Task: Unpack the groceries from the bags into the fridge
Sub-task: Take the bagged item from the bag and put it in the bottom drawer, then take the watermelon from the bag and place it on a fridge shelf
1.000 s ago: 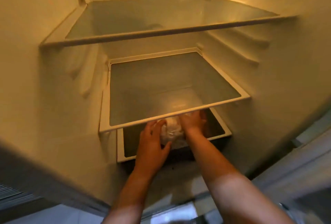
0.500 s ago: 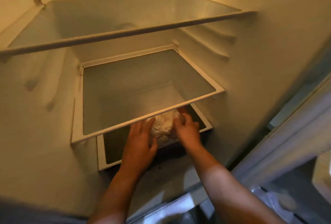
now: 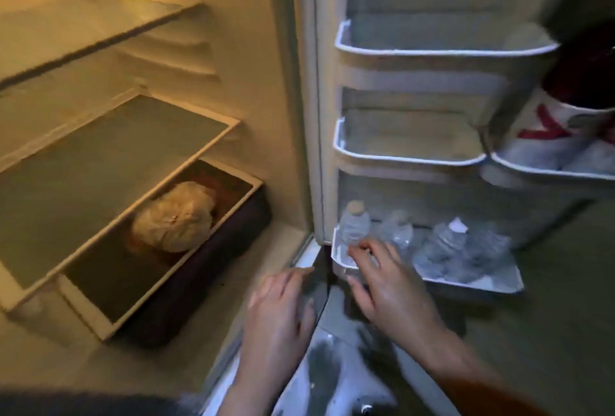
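Head view showed both of mine low in the frame, holding nothing. My left hand (image 3: 283,309) was at lower centre with fingers relaxed and slightly spread, above the bottom edge of the fridge opening. My right hand (image 3: 386,282) was just right of it, fingers loosely bent, fingertips at the front lip of the bottom door bin (image 3: 466,280). Small water bottles (image 3: 356,224) stood in that bin at centre right. At centre left, the wrapped bundle (image 3: 176,220) lay in the dark drawer (image 3: 206,269) at the bottom of the fridge, beneath a glass shelf (image 3: 109,169). Two more door bins (image 3: 409,157) sat above the bottles, and a white bag with red print (image 3: 545,136) occupied a bin at the right edge.
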